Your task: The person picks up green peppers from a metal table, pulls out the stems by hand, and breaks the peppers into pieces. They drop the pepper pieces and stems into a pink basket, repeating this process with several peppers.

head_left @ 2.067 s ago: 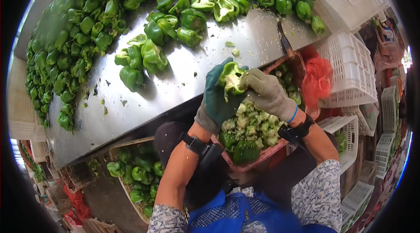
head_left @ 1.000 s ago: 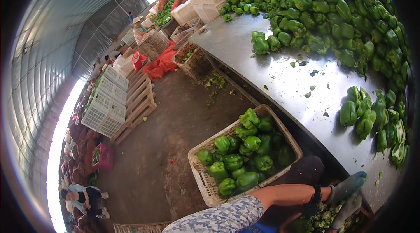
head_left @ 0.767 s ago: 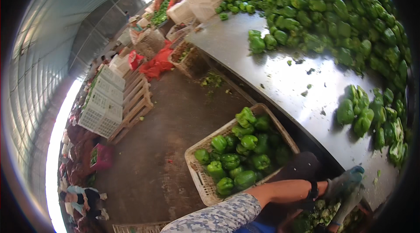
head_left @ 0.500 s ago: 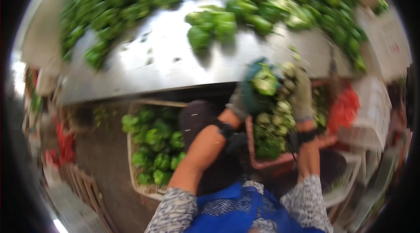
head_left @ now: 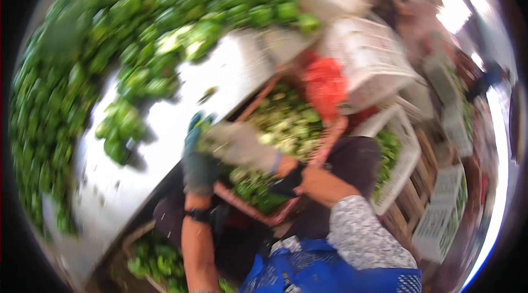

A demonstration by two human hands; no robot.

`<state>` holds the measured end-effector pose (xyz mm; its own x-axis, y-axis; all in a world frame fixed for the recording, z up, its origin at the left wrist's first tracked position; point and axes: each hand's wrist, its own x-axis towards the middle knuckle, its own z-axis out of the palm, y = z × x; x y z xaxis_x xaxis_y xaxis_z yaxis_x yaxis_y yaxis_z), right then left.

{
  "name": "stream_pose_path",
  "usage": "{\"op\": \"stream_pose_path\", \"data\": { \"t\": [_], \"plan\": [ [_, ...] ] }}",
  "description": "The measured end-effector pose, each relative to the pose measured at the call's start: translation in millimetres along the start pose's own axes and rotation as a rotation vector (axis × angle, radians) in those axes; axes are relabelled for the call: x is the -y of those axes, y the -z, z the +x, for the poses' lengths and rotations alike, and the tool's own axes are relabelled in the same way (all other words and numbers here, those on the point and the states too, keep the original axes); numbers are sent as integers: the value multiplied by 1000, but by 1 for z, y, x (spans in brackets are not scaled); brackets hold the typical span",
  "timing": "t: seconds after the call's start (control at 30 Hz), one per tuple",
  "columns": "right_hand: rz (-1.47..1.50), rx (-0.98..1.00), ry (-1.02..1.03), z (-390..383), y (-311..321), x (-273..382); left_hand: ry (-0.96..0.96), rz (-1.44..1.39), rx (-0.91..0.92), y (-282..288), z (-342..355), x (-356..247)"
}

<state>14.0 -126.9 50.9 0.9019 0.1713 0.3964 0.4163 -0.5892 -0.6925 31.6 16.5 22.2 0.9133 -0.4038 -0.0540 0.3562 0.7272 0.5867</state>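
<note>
Everything is smeared by motion. My left hand (head_left: 199,158), in a teal and grey glove, is raised by the steel table's edge, closed around what looks like a green pepper piece (head_left: 204,128), mostly hidden. My right hand (head_left: 245,144), in a light grey glove, reaches across it; its fingertips are too blurred to read. Below both hands is a pink crate (head_left: 258,215) of pale cores and green trimmings. Loose peppers (head_left: 120,139) lie on the steel table (head_left: 96,188), with cut pale-green ones (head_left: 195,42) farther back and a big heap (head_left: 66,73) along the left.
A red mesh bag (head_left: 324,81) and white crates (head_left: 366,56) stand beyond the pink crate. Another white crate (head_left: 410,166) with greens sits at my right by wooden pallets (head_left: 410,205). A crate of peppers (head_left: 157,263) is at lower left, and stacked crates (head_left: 440,216) stand farther right.
My view swung left toward the shed floor, then back rightward across the table. My right hand has moved from beside my left hand to across it, over the pepper piece.
</note>
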Motion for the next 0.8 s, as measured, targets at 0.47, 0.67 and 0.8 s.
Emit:
{"op": "stream_pose_path", "data": {
  "t": [0.47, 0.67, 0.8],
  "plan": [
    [45, 190, -461, -34, 51, -18, 118, 548, 271, 18, 14, 71],
    [337, 345, -892, -65, 72, -17, 334, 333, 246, -10, 9, 95],
    [112, 119, -716, -87, 72, -13, 337, 263, 216, -10, 4, 115]
  ]
}}
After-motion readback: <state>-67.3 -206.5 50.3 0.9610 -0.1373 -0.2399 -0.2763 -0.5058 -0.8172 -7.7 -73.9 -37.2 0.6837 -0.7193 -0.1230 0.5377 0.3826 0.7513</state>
